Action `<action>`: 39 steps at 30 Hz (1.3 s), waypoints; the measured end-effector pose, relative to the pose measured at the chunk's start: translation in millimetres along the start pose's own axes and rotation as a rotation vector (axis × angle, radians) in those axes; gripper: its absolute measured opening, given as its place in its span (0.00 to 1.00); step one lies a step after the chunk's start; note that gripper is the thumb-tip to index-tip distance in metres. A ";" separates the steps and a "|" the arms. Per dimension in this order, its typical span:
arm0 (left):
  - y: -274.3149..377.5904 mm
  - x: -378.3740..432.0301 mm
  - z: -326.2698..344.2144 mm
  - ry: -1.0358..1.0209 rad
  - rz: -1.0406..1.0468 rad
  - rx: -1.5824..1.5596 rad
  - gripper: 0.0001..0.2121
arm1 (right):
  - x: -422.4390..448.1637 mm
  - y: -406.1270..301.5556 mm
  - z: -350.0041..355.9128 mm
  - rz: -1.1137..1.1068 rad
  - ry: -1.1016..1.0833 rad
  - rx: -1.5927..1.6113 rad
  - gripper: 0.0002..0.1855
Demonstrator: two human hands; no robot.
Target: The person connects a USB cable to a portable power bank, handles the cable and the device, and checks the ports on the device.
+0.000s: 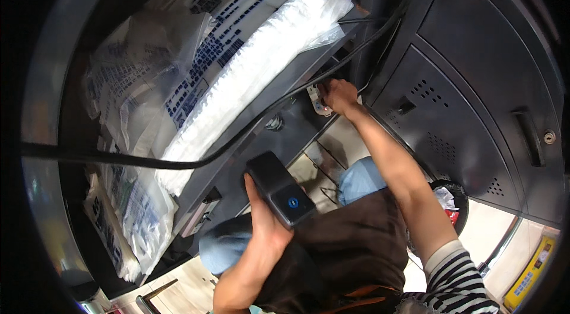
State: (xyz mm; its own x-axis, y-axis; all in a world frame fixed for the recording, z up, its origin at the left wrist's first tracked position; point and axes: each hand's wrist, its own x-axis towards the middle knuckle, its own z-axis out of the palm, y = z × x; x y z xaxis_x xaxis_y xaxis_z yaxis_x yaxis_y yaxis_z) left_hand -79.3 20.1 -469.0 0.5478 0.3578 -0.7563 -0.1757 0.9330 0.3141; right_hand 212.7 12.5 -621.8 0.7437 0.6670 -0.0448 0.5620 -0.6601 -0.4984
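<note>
My left hand holds a black handheld device that has a blue round mark on one end. My right hand reaches to a white power strip low inside the dark metal cabinet; its fingers are bent around something dark at the strip, perhaps a plug, too hidden to tell. A small light shows on the strip. A thick black cable runs across the view in front of the shelf.
Packs of white plastic bags with blue print fill the shelf. An open cabinet door stands to the right. A waste bin with litter sits below it. A yellow box lies at lower right.
</note>
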 end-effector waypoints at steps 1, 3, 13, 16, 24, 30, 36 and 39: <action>-1.7 -9.0 0.8 0.010 -0.011 0.026 0.30 | 14.2 -1.3 1.9 0.003 -0.054 -0.068 0.14; -3.2 -23.9 2.1 0.023 -0.030 0.019 0.30 | 33.3 -8.0 7.1 -0.001 -0.150 -0.133 0.13; 2.5 -52.8 5.8 0.019 0.024 0.032 0.29 | 88.4 -4.8 68.8 -0.075 -0.288 -0.319 0.19; 4.2 -57.6 6.4 0.018 0.034 0.024 0.29 | 92.0 -4.7 74.7 -0.188 -0.244 -0.341 0.21; 3.1 -53.7 2.5 0.022 0.005 -0.017 0.30 | 129.5 -8.5 118.9 0.043 -0.262 -0.338 0.25; 8.0 -58.0 -3.4 0.051 0.054 -0.052 0.28 | 113.0 -38.2 114.6 0.119 -0.189 -0.179 0.21; 7.9 -51.5 2.8 -0.062 -0.004 -0.098 0.28 | 117.1 3.3 122.6 0.265 0.124 -0.083 0.18; 10.8 -43.5 1.0 -0.118 0.013 -0.109 0.28 | 87.9 -2.0 112.7 -0.033 0.353 -0.330 0.17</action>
State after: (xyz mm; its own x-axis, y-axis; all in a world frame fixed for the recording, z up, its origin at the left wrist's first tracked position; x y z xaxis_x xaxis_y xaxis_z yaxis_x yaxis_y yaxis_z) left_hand -104.2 14.5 -432.2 0.6362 0.3683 -0.6780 -0.2672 0.9295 0.2542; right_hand 236.2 111.4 -722.3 0.7689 0.5689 0.2918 0.6297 -0.7530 -0.1910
